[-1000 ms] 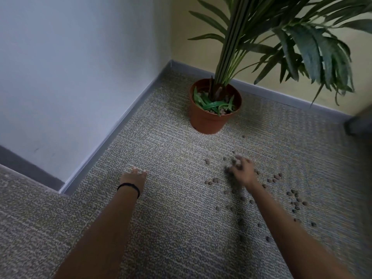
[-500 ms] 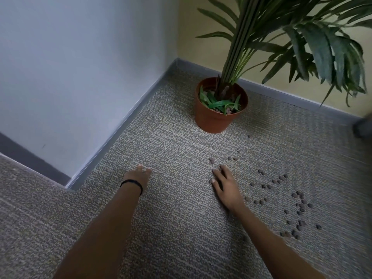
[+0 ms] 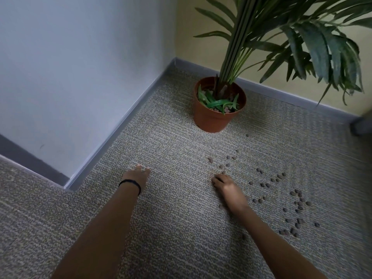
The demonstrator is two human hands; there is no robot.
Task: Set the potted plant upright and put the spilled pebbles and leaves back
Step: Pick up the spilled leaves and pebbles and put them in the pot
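1. Potted plant (image 3: 249, 47): long green fronds on straight stems in a round terracotta-coloured pot (image 3: 213, 119). It stands upright on the floor near the far corner, where the two walls meet.
2. Inside the pot, loose green leaves (image 3: 216, 102) lie across the top around the stem base, with a few pale pinkish pebbles (image 3: 227, 110) showing between them.
3. Spilled pebbles (image 3: 298, 200): small, round and brown, scattered over the speckled grey-beige carpet floor (image 3: 167, 150). They run from just in front of the pot out toward the right edge and lie thickest on the right side. One stray pebble (image 3: 247, 135) sits close by the pot's base.
4. Left hand (image 3: 137, 176): laid on the carpet well left of the pebbles, fingers stretched forward, tips touching the floor, holding nothing. A thin black band (image 3: 130, 183) circles the wrist.
5. Right hand (image 3: 228, 188): down on the carpet at the near-left edge of the pebble scatter, fingers bent with the tips on the floor and a pebble just beyond them. Cannot tell whether anything is pinched underneath.
6. Pale bluish-white wall (image 3: 80, 67) on the left and yellow wall (image 3: 189, 37) at the back, both with grey skirting (image 3: 120, 129) along the floor.
7. Dark blurred object (image 3: 362, 125) at the right edge, not identifiable.
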